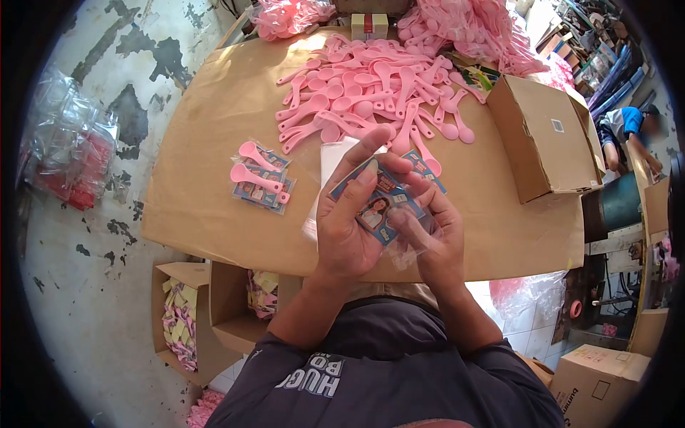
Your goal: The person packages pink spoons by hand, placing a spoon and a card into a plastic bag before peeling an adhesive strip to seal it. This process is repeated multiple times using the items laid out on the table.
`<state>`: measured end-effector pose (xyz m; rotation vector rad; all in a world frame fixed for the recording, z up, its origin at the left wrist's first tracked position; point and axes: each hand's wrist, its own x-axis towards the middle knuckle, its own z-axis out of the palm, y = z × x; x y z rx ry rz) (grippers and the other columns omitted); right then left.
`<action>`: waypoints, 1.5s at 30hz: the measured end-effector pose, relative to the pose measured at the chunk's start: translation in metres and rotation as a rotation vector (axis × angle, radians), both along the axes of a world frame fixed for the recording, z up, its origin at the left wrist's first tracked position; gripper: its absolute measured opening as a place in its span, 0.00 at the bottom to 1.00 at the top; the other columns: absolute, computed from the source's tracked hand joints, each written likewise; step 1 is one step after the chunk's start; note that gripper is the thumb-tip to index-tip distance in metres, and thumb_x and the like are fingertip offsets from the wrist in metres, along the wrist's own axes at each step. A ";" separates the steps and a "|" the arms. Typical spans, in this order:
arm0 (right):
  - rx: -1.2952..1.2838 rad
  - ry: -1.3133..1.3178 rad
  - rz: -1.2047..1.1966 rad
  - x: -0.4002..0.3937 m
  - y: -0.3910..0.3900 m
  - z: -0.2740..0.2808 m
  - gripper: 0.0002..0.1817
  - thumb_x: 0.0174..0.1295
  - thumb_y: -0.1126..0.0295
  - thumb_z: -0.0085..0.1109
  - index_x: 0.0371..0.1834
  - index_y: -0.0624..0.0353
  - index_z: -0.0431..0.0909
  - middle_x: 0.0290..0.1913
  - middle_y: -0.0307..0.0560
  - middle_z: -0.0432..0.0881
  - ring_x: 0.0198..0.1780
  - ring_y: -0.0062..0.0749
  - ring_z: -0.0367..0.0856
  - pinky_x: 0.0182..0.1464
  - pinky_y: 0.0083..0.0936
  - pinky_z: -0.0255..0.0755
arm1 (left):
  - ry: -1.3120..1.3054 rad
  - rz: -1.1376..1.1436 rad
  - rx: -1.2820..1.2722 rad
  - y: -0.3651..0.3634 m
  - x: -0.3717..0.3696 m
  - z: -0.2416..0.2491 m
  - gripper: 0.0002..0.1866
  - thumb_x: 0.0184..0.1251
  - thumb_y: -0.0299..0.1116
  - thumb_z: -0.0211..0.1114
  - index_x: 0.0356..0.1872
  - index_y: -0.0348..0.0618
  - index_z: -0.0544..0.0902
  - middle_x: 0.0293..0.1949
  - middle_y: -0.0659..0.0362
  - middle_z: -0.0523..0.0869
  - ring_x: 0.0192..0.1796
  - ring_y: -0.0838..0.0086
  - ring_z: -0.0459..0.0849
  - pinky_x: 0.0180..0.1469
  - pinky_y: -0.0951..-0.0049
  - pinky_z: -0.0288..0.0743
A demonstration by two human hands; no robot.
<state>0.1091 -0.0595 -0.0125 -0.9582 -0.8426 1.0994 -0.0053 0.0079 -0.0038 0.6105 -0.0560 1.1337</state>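
Observation:
Above the near part of the table, my left hand [351, 214] grips a blue printed card [377, 207] with a picture of a person on it. My right hand [437, 239] holds the clear plastic bag [405, 253] at the card's lower right side. Behind my hands lies another blue card [427, 170], partly hidden. White plastic sheets or bags [330, 160] lie beneath my left hand. To the left, pink spoons [250, 173] rest on packaged blue cards [262, 196]. A large heap of pink spoons [349, 89] lies beyond my hands.
The brown-covered table [193, 178] bears an open cardboard box [539, 139] at right and bagged pink items [457, 28] at the back. Cartons of small packets [180, 321] stand below left. Another person [628, 135] is bent over at far right.

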 end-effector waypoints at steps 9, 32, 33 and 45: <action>0.096 0.031 -0.047 -0.003 0.010 -0.016 0.20 0.64 0.73 0.74 0.45 0.55 0.67 0.43 0.34 0.74 0.43 0.14 0.74 0.47 0.16 0.73 | 0.070 0.004 -0.020 -0.022 0.010 0.006 0.27 0.84 0.33 0.54 0.77 0.31 0.63 0.42 0.56 0.81 0.48 0.72 0.84 0.58 0.66 0.83; -0.057 -1.779 -0.292 0.163 0.131 0.001 0.20 0.68 0.74 0.55 0.64 0.53 0.79 0.62 0.49 0.82 0.63 0.48 0.80 0.63 0.44 0.75 | 0.206 0.537 -0.127 0.008 -0.052 -0.003 0.27 0.82 0.45 0.60 0.70 0.34 0.72 0.41 0.60 0.84 0.45 0.74 0.84 0.63 0.56 0.80; -0.048 -1.892 -0.349 0.169 0.144 -0.002 0.22 0.67 0.75 0.54 0.64 0.53 0.79 0.64 0.48 0.81 0.64 0.47 0.79 0.63 0.42 0.75 | 0.215 0.545 -0.116 0.008 -0.053 -0.003 0.28 0.82 0.46 0.60 0.70 0.34 0.72 0.41 0.59 0.83 0.45 0.74 0.84 0.63 0.56 0.79; -0.045 -1.859 -0.316 0.178 0.107 -0.017 0.08 0.65 0.70 0.63 0.44 0.61 0.84 0.47 0.50 0.86 0.52 0.49 0.83 0.54 0.42 0.77 | 0.140 0.539 -0.215 0.023 -0.069 -0.020 0.26 0.83 0.45 0.60 0.69 0.34 0.72 0.41 0.59 0.82 0.44 0.73 0.83 0.64 0.59 0.79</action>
